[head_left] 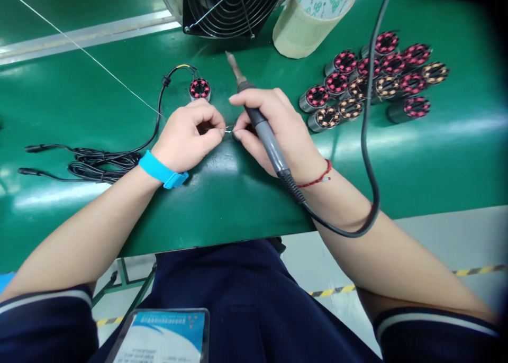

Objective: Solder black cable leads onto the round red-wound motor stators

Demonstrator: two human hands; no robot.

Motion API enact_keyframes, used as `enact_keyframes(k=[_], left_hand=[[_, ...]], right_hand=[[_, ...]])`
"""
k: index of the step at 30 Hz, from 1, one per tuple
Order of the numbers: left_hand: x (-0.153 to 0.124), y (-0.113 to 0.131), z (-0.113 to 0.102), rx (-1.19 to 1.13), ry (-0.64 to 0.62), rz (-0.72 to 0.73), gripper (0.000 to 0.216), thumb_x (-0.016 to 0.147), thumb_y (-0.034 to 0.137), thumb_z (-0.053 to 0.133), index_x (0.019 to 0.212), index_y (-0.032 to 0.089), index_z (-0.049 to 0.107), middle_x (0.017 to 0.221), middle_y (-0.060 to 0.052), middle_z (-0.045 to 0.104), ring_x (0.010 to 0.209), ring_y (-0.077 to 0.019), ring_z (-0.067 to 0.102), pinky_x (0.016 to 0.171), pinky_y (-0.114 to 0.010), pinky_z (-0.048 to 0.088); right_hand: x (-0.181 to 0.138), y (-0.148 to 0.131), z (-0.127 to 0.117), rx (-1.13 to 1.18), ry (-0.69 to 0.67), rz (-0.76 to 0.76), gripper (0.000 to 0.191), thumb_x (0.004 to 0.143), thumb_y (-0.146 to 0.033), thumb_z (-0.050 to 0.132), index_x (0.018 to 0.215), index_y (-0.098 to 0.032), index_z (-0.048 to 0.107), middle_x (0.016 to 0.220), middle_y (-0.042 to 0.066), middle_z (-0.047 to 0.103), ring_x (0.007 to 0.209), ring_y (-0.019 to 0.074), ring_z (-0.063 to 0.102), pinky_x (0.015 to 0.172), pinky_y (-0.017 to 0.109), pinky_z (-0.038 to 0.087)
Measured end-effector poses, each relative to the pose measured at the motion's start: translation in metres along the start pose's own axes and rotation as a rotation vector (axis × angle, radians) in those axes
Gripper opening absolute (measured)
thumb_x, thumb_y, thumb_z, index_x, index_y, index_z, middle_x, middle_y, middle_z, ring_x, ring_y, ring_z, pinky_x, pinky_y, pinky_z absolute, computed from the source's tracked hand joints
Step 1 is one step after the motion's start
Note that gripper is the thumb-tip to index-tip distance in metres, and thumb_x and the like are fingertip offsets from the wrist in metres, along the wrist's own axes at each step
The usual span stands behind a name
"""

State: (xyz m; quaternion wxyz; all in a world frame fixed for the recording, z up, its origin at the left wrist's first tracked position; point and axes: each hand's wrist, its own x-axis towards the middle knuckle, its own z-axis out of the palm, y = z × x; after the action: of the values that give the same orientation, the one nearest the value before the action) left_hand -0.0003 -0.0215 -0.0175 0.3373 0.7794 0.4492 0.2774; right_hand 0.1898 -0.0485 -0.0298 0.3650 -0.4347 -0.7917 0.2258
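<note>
My right hand [273, 125] is closed around a soldering iron [268, 141], whose tip points up and away toward the fan. Its thumb and forefinger come together close to my left fingertips. My left hand [192, 130] is closed in a pinch, and thin bare wire ends [228, 129] show in the small gap between the two hands. What else lies inside the left fingers is hidden. Just beyond the left hand stands a motor stator [199, 89] with red windings, joined to a black cable [159, 101]. A thin pale strand [99, 61] runs from the upper left down to the left wrist area.
Coiled black cable [103, 164] with two plug ends lies at left. Several stators [349, 109] with red or copper windings stand at right. A fan [234, 8] and a big roll of tape [304, 29] are at the back. The iron's cord [367, 141] loops over my right forearm.
</note>
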Motion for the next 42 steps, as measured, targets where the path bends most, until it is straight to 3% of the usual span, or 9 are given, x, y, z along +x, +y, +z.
enact_keyframes(k=[4, 9, 15, 19, 23, 25, 33, 42], left_hand=[[0.000, 0.000, 0.000, -0.033, 0.019, -0.041, 0.008, 0.071, 0.015, 0.055, 0.066, 0.018, 0.060, 0.073, -0.001, 0.062, 0.071, -0.0162, 0.057, 0.075, -0.038, 0.052], [-0.001, 0.001, 0.000, -0.017, 0.023, -0.016, 0.009, 0.071, 0.013, 0.055, 0.065, 0.019, 0.058, 0.071, -0.002, 0.060, 0.074, -0.0176, 0.057, 0.079, -0.040, 0.052], [-0.004, 0.006, 0.004, 0.059, 0.048, 0.079, 0.012, 0.071, 0.009, 0.053, 0.066, 0.020, 0.053, 0.073, -0.001, 0.057, 0.073, -0.0169, 0.055, 0.079, -0.040, 0.052], [-0.005, 0.007, 0.007, 0.113, 0.076, 0.137, 0.014, 0.072, 0.007, 0.052, 0.067, 0.020, 0.051, 0.074, -0.001, 0.055, 0.073, -0.0167, 0.055, 0.076, -0.038, 0.051], [-0.005, 0.006, 0.008, 0.157, 0.074, 0.146, 0.015, 0.072, 0.007, 0.052, 0.067, 0.021, 0.049, 0.073, -0.001, 0.055, 0.073, -0.0165, 0.055, 0.074, -0.036, 0.051], [-0.004, 0.006, 0.008, 0.170, 0.082, 0.140, 0.014, 0.072, 0.008, 0.052, 0.067, 0.021, 0.049, 0.072, -0.001, 0.055, 0.072, -0.0163, 0.054, 0.072, -0.035, 0.051], [-0.004, 0.013, 0.007, 0.171, 0.062, 0.030, 0.013, 0.076, 0.012, 0.053, 0.067, 0.021, 0.048, 0.075, -0.003, 0.056, 0.079, -0.0183, 0.056, 0.074, -0.036, 0.050], [-0.004, 0.013, 0.008, 0.159, 0.072, 0.020, 0.013, 0.076, 0.013, 0.054, 0.067, 0.021, 0.048, 0.075, -0.003, 0.055, 0.079, -0.0180, 0.057, 0.076, -0.036, 0.049]], right_hand=[[0.000, 0.000, 0.007, 0.109, 0.075, 0.118, 0.037, 0.087, -0.022, 0.055, 0.122, -0.032, 0.047, 0.089, -0.001, 0.068, 0.084, 0.0225, 0.064, 0.090, 0.044, 0.053], [-0.001, -0.003, 0.000, 0.184, 0.091, 0.098, 0.041, 0.085, -0.028, 0.062, 0.124, -0.031, 0.049, 0.101, 0.001, 0.068, 0.096, 0.0234, 0.067, 0.097, 0.044, 0.053], [-0.006, -0.009, -0.017, 0.313, 0.272, 0.133, 0.024, 0.094, -0.030, 0.057, 0.117, -0.033, 0.061, 0.126, -0.003, 0.062, 0.076, 0.0121, 0.069, 0.073, 0.032, 0.059], [-0.006, -0.008, -0.022, 0.166, 0.386, 0.014, 0.017, 0.089, -0.029, 0.064, 0.106, -0.026, 0.065, 0.104, -0.001, 0.068, 0.089, 0.0153, 0.066, 0.076, 0.032, 0.056], [-0.006, -0.008, -0.024, 0.159, 0.520, -0.067, 0.006, 0.086, -0.026, 0.061, 0.089, -0.021, 0.064, 0.074, -0.004, 0.057, 0.059, 0.0080, 0.052, 0.055, 0.026, 0.043], [-0.007, -0.009, -0.025, 0.159, 0.534, -0.056, 0.016, 0.089, -0.029, 0.058, 0.076, -0.020, 0.061, 0.065, -0.004, 0.052, 0.055, 0.0072, 0.050, 0.056, 0.026, 0.042], [-0.011, -0.020, -0.028, 0.141, 0.439, 0.047, 0.023, 0.090, -0.030, 0.053, 0.068, -0.022, 0.056, 0.061, -0.004, 0.051, 0.056, 0.0102, 0.054, 0.058, 0.030, 0.047], [-0.012, -0.021, -0.030, 0.122, 0.399, 0.054, 0.023, 0.091, -0.031, 0.054, 0.070, -0.022, 0.059, 0.065, -0.003, 0.055, 0.060, 0.0111, 0.056, 0.061, 0.030, 0.048]])
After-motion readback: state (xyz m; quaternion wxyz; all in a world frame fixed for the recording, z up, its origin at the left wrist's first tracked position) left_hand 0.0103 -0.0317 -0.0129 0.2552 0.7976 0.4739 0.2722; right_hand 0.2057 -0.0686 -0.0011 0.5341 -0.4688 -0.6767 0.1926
